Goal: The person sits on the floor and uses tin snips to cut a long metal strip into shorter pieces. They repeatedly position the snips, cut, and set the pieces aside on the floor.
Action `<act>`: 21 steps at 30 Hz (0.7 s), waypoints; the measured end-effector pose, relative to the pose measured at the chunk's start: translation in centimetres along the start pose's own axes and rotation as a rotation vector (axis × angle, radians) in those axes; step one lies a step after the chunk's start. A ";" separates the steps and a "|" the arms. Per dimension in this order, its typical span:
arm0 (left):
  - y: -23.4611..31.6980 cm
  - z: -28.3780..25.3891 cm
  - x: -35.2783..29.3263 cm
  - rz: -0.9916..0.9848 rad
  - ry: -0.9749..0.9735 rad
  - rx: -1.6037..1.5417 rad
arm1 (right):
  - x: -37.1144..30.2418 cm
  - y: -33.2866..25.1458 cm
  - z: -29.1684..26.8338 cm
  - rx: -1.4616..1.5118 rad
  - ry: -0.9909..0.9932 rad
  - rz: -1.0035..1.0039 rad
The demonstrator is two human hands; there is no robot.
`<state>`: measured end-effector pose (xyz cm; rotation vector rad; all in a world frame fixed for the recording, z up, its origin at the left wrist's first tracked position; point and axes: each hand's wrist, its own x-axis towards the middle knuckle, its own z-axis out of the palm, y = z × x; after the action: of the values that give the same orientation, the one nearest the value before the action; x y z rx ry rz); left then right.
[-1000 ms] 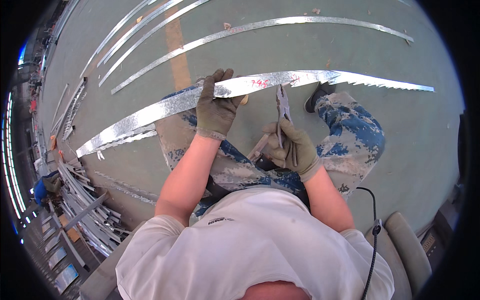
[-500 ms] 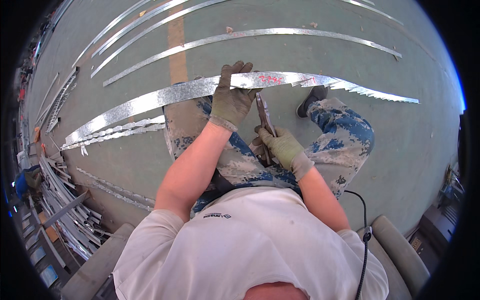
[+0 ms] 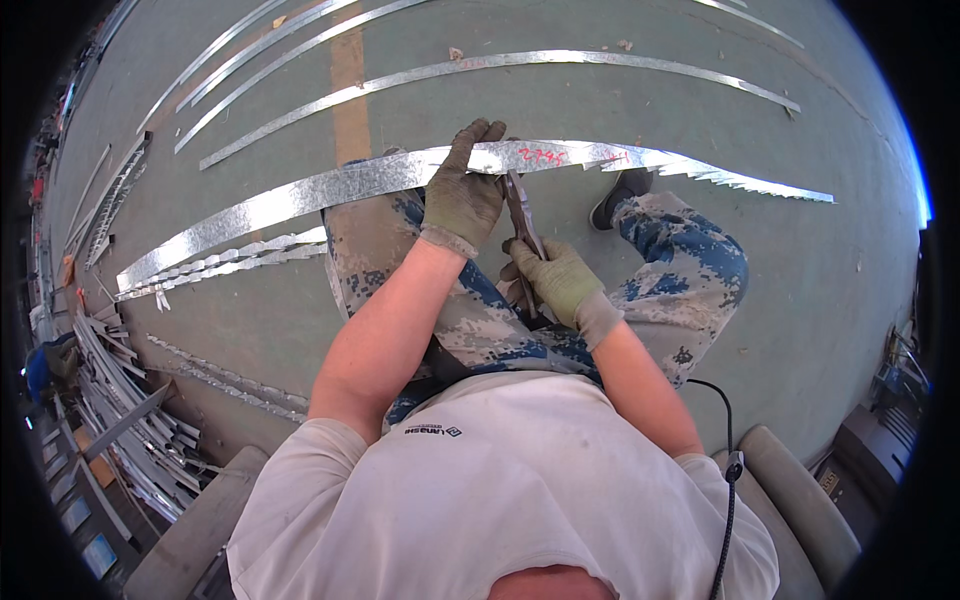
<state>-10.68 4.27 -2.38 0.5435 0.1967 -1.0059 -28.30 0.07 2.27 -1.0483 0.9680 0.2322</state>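
A long galvanized metal strip (image 3: 280, 207) with red handwritten marks lies across in front of me. Its right part is cut along the near edge into slanting, tooth-like tabs (image 3: 735, 180). My gloved left hand (image 3: 462, 205) is closed round the strip near its middle, fingers over the far edge. In my gloved right hand (image 3: 562, 285) is a pair of tin snips (image 3: 521, 212), held by the handles. The jaws point up at the strip's near edge, just right of my left hand; whether they bite the metal cannot be made out.
Several flat metal strips (image 3: 500, 62) lie on the green floor (image 3: 800, 290) ahead. Twisted strips (image 3: 240, 258) extend left under the held one. A heap of metal offcuts (image 3: 135, 425) is at lower left. My camouflage-clad legs (image 3: 690, 275) are bent beneath the work.
The snips have moved slightly up and left, their jaws now at the strip's edge. My left hand keeps its hold as the strip shifts a little left.
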 end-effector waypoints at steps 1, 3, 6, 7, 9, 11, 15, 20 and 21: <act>0.1 0.0 -0.1 -0.003 -0.003 -0.002 | 0.1 0.1 0.0 0.013 0.006 0.001; 0.1 0.2 -0.3 -0.003 -0.009 -0.010 | 0.3 0.5 0.0 0.028 0.012 -0.012; 0.1 0.1 -0.3 0.003 -0.022 -0.019 | 0.3 0.4 0.0 0.031 0.026 -0.003; 0.1 -0.1 -0.2 0.002 -0.025 -0.020 | 0.3 0.3 0.0 0.029 0.031 0.005; 0.1 -0.2 -0.1 -0.003 -0.036 -0.018 | 0.5 0.9 -0.4 0.049 -0.013 -0.035; 0.2 -0.3 0.0 -0.010 -0.047 -0.014 | 0.6 1.1 -0.7 0.085 -0.054 -0.051; 0.3 -0.5 0.0 -0.020 -0.038 -0.030 | 0.6 1.1 -1.1 0.226 -0.144 -0.025; 0.1 0.2 -0.3 -0.001 -0.006 -0.046 | 0.8 1.4 -1.9 0.473 -0.350 0.000; 0.1 0.4 -0.5 0.004 0.007 -0.047 | 1.0 1.6 -2.0 0.560 -0.422 0.002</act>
<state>-10.87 4.50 -1.78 0.5048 0.2248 -0.9928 -29.79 -0.99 0.26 -0.4557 0.5953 0.1601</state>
